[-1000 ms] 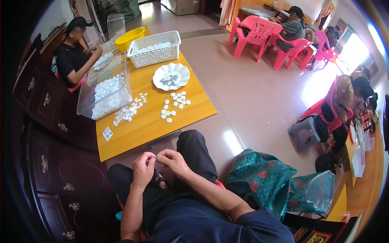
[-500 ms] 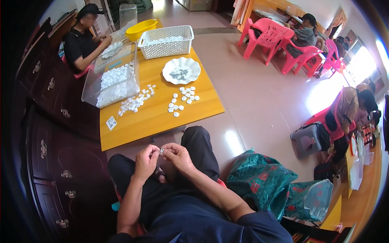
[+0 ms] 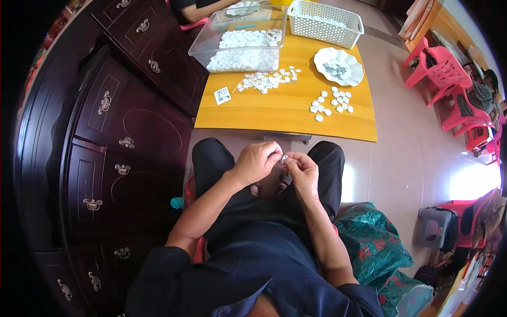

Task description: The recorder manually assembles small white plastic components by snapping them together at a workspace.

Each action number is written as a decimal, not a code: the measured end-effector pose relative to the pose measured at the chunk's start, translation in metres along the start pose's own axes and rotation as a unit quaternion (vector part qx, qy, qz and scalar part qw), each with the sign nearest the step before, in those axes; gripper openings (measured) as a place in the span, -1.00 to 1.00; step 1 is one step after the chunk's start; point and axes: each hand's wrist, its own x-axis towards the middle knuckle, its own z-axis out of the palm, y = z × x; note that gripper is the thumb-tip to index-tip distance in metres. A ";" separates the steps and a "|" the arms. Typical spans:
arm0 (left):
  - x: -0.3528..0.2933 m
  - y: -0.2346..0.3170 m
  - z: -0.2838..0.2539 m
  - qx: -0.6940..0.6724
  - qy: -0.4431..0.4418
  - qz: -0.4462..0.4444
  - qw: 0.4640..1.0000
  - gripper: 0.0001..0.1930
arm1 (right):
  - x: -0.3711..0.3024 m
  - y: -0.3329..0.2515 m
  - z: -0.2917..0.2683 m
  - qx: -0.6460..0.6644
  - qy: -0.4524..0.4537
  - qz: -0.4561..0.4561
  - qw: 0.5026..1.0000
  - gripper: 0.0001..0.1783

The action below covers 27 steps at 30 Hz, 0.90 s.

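Note:
Above my lap, the fingertips of my left hand [image 3: 257,161] and my right hand [image 3: 304,175] meet in a pinch around a small white plastic piece [image 3: 284,158] with a dark opening or mark. Just beyond my knees, a loose heap of small white pieces [image 3: 264,82] lies on the yellow wooden table [image 3: 243,113]. To the right of it is a looser group of squarish white pieces [image 3: 327,111]. Behind that group stands a scalloped white plate [image 3: 353,77] holding small grey bits.
A clear plastic bin [image 3: 198,48] full of white pieces and a white perforated basket [image 3: 338,38] stand at the back. Dark wooden cabinets [image 3: 142,100] line my left. A green patterned bag [image 3: 369,238] sits by my right leg. Pink chairs [image 3: 441,71] are farther right.
The view has swung, so the table and my hands appear farther right and higher. Both hands keep their pinch on the small white piece, with the left wrist bent more over it.

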 end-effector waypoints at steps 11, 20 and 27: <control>-0.001 0.001 -0.004 0.031 -0.014 0.012 0.999 -0.94 | -0.002 -0.002 0.002 -0.038 0.004 -0.010 0.999 -0.87; 0.004 0.007 -0.005 0.077 -0.042 0.008 0.996 -0.92 | -0.002 -0.004 0.002 -0.111 0.029 -0.021 0.993 -0.87; 0.005 0.006 -0.005 0.048 -0.037 0.002 0.998 -0.92 | -0.001 -0.004 0.000 -0.088 0.032 -0.027 0.995 -0.87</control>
